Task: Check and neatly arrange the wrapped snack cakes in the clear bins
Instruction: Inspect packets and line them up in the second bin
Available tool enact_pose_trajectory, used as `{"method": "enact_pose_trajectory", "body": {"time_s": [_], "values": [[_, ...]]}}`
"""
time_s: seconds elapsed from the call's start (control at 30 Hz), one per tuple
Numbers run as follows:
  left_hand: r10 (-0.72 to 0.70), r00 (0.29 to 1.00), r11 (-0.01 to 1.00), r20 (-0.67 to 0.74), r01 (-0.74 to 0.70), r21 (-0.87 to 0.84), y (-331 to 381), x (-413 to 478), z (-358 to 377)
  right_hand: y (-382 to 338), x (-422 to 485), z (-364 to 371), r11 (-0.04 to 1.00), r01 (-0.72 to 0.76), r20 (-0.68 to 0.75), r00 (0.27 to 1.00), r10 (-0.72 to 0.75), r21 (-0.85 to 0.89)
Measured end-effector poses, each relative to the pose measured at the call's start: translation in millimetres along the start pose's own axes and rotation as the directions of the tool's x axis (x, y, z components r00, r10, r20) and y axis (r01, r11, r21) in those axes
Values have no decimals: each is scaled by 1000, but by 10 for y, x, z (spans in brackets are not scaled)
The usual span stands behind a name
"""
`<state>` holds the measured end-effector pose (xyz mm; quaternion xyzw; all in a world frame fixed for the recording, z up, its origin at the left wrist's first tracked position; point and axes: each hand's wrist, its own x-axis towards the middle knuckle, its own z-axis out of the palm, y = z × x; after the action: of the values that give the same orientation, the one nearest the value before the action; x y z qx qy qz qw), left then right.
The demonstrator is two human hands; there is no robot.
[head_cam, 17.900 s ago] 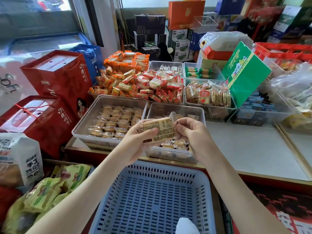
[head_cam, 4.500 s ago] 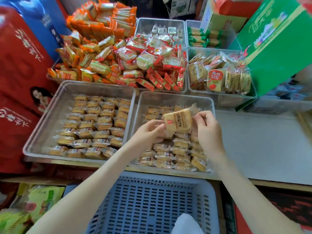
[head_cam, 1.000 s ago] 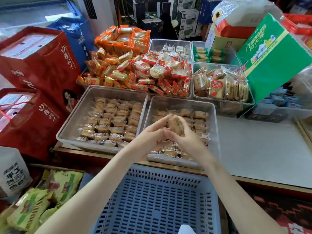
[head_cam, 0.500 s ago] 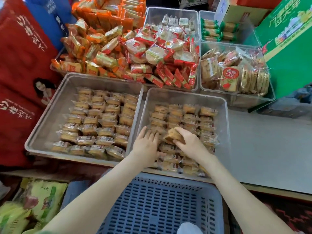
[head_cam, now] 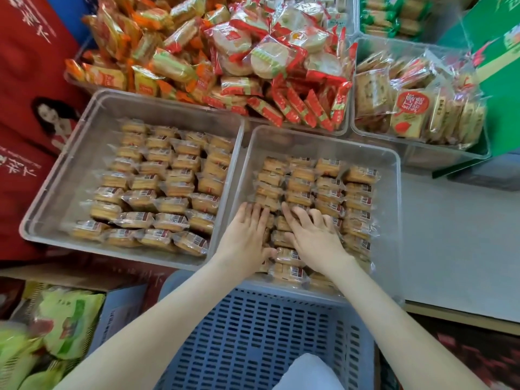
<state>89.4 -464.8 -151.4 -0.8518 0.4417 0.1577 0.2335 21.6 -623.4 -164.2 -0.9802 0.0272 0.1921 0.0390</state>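
A person's left hand (head_cam: 244,235) and right hand (head_cam: 312,237) lie palm down on wrapped snack cakes (head_cam: 329,167) in the right-hand bin (head_cam: 323,136), one of two clear bins side by side on a shop counter (head_cam: 450,235). Neither hand grips anything. The left hand's fingers are straight and close together, while the right hand's fingers are straight and fanned apart. Both press on the packets in the near-left part of the bin, just beside the wall shared with the left-hand bin (head_cam: 70,164), whose own cakes (head_cam: 171,175) sit in rows. A blue basket (head_cam: 267,333) stands below the person's forearms.

The step appears to be settling packets into their columns. It is probably best done with light, flat pressure, because the cakes look soft and the film slippery. The fingertips should nudge each packet until its ends line up with the column beside it. They should not bear down hard enough to crush it.

The cakes are oblong, and each long axis runs across the bin from left to right, parallel with its near rim. They overlap like shingles in four columns from the near wall to the far wall, with the barcode strips facing up. Packets under the hands are hidden, so their alignment cannot be told.
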Motion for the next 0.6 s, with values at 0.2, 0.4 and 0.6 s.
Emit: {"method": "enact_pose_trajectory", "body": {"time_s": [0.2, 0.4, 0.6], "values": [[48, 991, 995, -128, -58, -78, -10, -64, -8, 39, -79, -53, 987, 156, -169, 974, -150, 24], [67, 930, 974, -363, -140, -178, -73, -153, 63, -26, -201, -17, 948, 250, -395, 865, -310, -196], [6, 803, 936, -596, -213, -278, -124, -357, 61, -122, -293, -108, 962, 173, -448, 857, -253, -213]]}}
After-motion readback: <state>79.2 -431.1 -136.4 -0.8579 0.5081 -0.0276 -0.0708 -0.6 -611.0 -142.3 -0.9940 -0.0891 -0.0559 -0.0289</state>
